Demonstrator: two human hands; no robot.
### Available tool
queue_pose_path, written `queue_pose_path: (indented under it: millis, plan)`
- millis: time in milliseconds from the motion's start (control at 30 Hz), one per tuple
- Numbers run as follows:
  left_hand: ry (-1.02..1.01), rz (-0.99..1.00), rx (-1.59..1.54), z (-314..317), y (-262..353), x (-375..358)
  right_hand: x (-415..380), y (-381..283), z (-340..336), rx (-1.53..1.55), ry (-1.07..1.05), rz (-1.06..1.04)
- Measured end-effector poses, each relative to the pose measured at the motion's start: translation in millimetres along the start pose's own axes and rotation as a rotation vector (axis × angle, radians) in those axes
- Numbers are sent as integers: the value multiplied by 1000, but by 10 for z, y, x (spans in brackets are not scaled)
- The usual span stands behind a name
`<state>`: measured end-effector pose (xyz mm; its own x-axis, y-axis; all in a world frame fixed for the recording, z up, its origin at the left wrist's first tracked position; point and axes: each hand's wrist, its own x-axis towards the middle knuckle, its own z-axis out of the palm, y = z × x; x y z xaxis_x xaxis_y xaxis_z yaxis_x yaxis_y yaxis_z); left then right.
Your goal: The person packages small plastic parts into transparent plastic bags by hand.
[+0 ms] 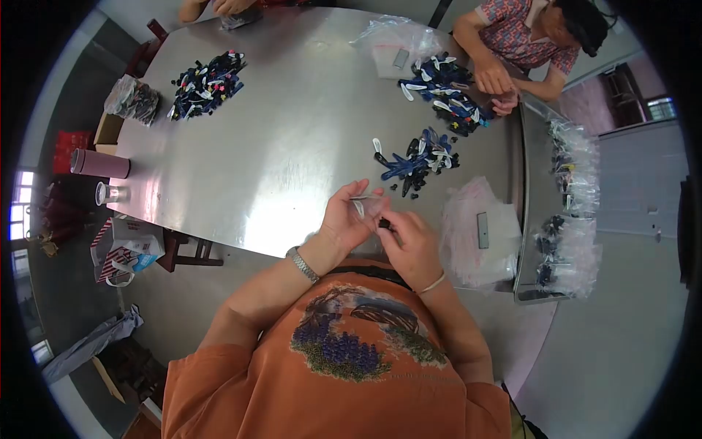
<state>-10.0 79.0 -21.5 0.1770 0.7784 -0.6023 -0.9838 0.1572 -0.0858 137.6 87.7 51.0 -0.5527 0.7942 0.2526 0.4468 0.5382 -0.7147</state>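
My left hand (344, 223) holds a small clear plastic bag (371, 206) with a white clip visible in it. Close beside it, my right hand (411, 245) pinches a small black item (384, 223) at the bag's edge. Just beyond my hands lies a loose pile of dark blue, black and white hair clips (418, 162), with small black pieces near it. To the right of my right hand is a stack of flat clear bags (475, 260) with a grey metal piece (482, 230) on top.
Across the metal table (278, 146), a co-worker (512, 55) handles items by another clip pile (446, 84). Another clip pile (207, 86) lies far left. A metal tray (521, 274) with filled bags (578, 172) is at right. A pink tumbler (102, 163) and clear cup (110, 193) stand left.
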Motion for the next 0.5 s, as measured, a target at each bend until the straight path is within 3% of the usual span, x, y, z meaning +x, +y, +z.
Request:
queue_pose_path:
  millis: [133, 300, 333, 367, 433, 500]
  plan:
    - [-2, 22, 46, 1, 2, -43, 18, -32, 63, -123, -26, -4]
    - [43, 40, -72, 50, 10, -96, -71, 122, 59, -152, 226, -39]
    - [8, 41, -93, 20, 5, -79, -102, 108, 65, -63, 171, 128]
    - [-26, 40, -112, -10, -6, -69, -108, 119, 97, -64, 172, 128]
    - [-21, 0, -14, 47, -68, -133, -118, 156, 163, 437, 114, 493]
    - [-18, -41, 85, 55, -81, -134, -120, 195, 120, 412, 115, 494]
